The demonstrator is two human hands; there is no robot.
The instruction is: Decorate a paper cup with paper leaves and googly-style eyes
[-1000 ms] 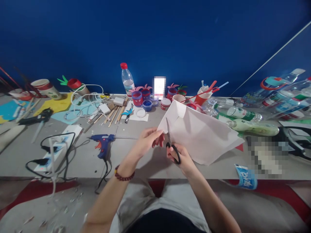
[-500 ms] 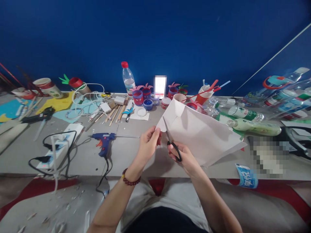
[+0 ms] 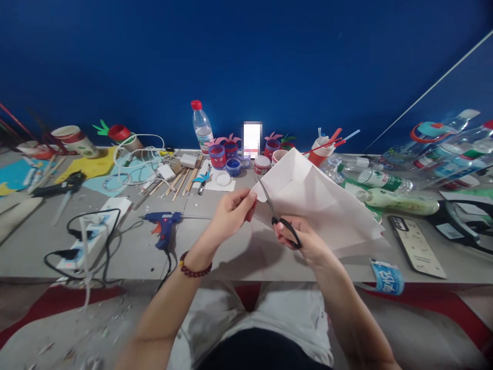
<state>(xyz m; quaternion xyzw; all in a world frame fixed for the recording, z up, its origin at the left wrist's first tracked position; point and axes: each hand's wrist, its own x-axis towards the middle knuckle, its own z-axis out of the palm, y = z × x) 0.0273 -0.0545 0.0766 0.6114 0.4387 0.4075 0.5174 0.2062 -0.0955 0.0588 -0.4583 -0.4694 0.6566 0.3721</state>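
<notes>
A large sheet of white paper is held up over the table, slanting down to the right. My left hand pinches its left corner between thumb and fingers. My right hand is closed around the black handles of a pair of scissors. The blades point up and left, lying across the paper close to my left fingertips. Part of the lower blade is hard to make out against the sheet. A short bent flap shows near the paper's top corner.
To the left lie a blue hot glue gun and a power strip with cords. Behind stand decorated cups, a paint jar and a water bottle. Plastic bottles and a phone lie on the right.
My right hand and the scissors have moved slightly right and the blades have drawn back from the paper's inner part. My left hand has shifted a little up and left, still pinching the corner.
</notes>
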